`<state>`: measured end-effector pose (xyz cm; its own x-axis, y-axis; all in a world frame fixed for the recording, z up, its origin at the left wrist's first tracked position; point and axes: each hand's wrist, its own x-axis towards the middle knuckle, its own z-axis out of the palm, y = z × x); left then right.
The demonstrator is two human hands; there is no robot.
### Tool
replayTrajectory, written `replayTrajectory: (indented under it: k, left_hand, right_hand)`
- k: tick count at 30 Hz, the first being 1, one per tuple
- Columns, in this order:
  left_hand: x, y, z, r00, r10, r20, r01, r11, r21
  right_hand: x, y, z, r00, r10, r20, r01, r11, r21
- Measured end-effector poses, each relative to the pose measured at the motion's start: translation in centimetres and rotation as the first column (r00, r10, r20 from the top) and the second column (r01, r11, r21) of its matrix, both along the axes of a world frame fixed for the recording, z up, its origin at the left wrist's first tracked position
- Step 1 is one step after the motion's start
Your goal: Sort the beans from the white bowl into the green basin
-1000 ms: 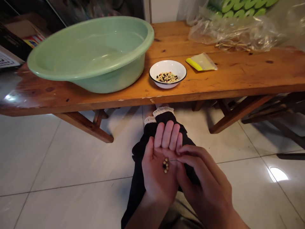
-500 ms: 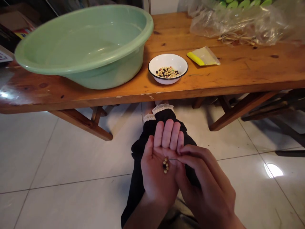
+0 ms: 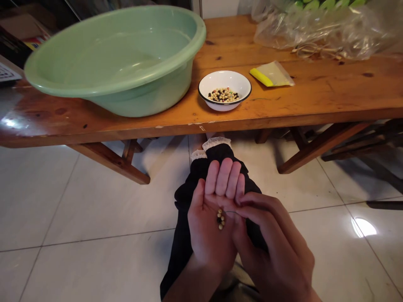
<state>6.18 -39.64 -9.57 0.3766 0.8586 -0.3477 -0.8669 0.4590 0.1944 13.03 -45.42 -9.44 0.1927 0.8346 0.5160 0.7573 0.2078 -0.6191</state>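
Note:
My left hand is cupped palm up, fingers half curled, holding several small round beads in its palm. Most of these beads are cream-coloured and one looks black. My right hand is closed in a pinch beside the left palm. A thin strand, thread or wire, reaches from its fingertips towards the beads; whether its tip touches a bead is too small to tell. Past my hands, a white bowl with a dark rim contains many cream, black and a few coloured beads.
A large green basin stands on the wooden table, left of the bowl. To the bowl's right lie a small packet with a yellow edge and a crumpled clear plastic bag. My dark-clothed legs are below my hands.
The table and its things sit slightly further right in view. My right fingertips keep their pinch, and the strand now bends more near the beads. The cupped left hand barely differs.

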Motion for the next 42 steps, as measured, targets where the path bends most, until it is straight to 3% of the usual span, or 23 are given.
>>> replayTrajectory:
  k: [9, 25, 36, 39, 42]
  left_hand:
    - [0.0, 0.0, -0.3, 0.998, -0.01, -0.068, 0.009, 1.0, -0.021]
    - [-0.1, -0.2, -0.6, 1.0, 0.0, -0.016, 0.0, 1.0, 0.014]
    - [0.2, -0.3, -1.2, 0.998, 0.002, -0.062, -0.002, 1.0, -0.003]
    - [0.3, -0.2, -1.3, 0.999, 0.017, -0.033, -0.017, 1.0, -0.023]
    - [0.3, -0.2, -1.3, 1.0, 0.019, -0.02, -0.02, 0.998, -0.058]
  right_hand:
    - [0.4, -0.4, -0.5, 0.998, 0.028, 0.06, -0.026, 0.999, -0.02]
    - [0.2, -0.2, -0.4, 0.997, 0.003, 0.082, -0.003, 1.0, 0.002]
    - [0.3, -0.3, -0.7, 0.989, 0.011, 0.149, 0.003, 0.995, -0.095]
    - [0.4, -0.2, -0.4, 0.996, 0.021, 0.084, -0.007, 0.986, -0.165]
    - [0.7, 0.2, -0.1, 0.993, 0.025, -0.116, -0.056, 0.961, -0.271]
